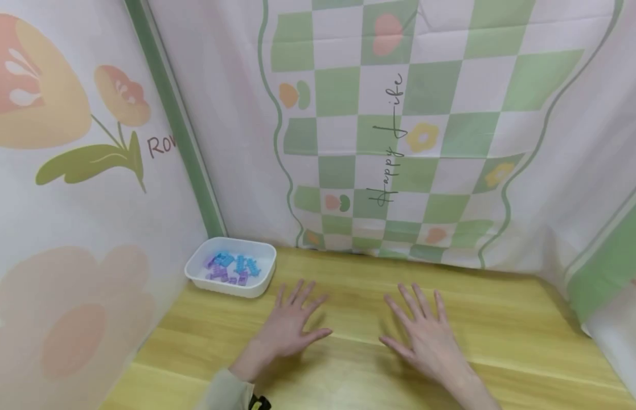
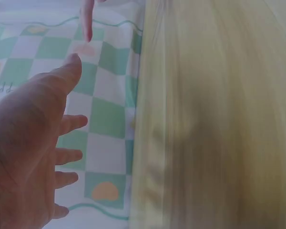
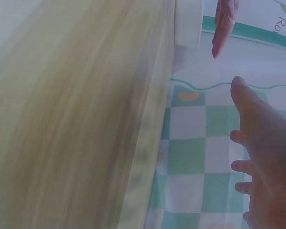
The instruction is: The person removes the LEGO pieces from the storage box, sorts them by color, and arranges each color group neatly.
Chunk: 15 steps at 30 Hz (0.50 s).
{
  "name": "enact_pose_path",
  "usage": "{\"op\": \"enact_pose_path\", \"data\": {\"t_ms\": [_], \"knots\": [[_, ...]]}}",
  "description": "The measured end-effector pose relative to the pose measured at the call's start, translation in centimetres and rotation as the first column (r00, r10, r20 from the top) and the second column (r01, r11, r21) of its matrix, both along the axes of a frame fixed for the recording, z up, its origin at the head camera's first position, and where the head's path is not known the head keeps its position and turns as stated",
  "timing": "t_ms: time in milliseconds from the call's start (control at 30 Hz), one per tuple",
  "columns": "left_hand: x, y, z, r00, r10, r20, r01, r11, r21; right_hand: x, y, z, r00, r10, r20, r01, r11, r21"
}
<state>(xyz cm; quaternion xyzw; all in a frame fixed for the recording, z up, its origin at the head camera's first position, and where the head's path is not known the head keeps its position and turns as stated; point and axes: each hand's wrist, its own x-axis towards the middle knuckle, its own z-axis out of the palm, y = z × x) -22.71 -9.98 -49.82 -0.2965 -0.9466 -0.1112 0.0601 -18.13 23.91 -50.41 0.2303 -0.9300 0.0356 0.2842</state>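
Both hands hover palm-down over the wooden table (image 1: 348, 364), fingers spread, holding nothing. My left hand (image 1: 289, 327) is nearest the white plastic tray (image 1: 230, 289), just to the right of and in front of it. Inside the tray lie several small blue plastic pieces (image 1: 224, 259) and several purple ones (image 1: 218, 273), which look like toy building bricks. My right hand (image 1: 430, 341) is farther to the right, its thumb pointing toward the left thumb. In the left wrist view, the left hand (image 2: 28, 138) is clear of the tabletop; the right hand (image 3: 271, 152) shows likewise in its own view.
A curtain (image 1: 338, 131) with green and white checks hangs along the table's back edge. At the left stands a flower-printed curtain (image 1: 92, 228), close beside the tray. Another fabric panel with a green band (image 1: 612, 273) borders the right side.
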Motion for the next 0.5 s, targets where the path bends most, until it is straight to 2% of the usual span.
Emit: {"op": "enact_pose_path", "data": {"t_ms": [133, 267, 367, 500], "knots": [[-0.3, -1.8, 0.3, 1.000, 0.031, 0.004, -0.031, 0.999, 0.036, 0.3, -0.6, 0.1, 1.000, 0.005, 0.009, -0.005, 1.000, -0.008], [-1.0, -4.5, 1.2, 0.995, 0.094, 0.018, -0.095, 0.993, 0.074, 0.7, -1.2, 0.4, 1.000, 0.013, 0.012, -0.013, 1.000, -0.012], [-1.7, -6.8, 1.7, 0.988, 0.154, 0.020, -0.156, 0.982, 0.107, 1.3, -1.6, 0.6, 0.999, 0.031, 0.025, -0.030, 0.999, -0.033], [-3.2, -9.9, 1.6, 0.974, 0.227, -0.008, -0.225, 0.966, 0.128, 2.3, -2.2, 0.6, 0.997, 0.050, 0.062, -0.046, 0.997, -0.056]]}}
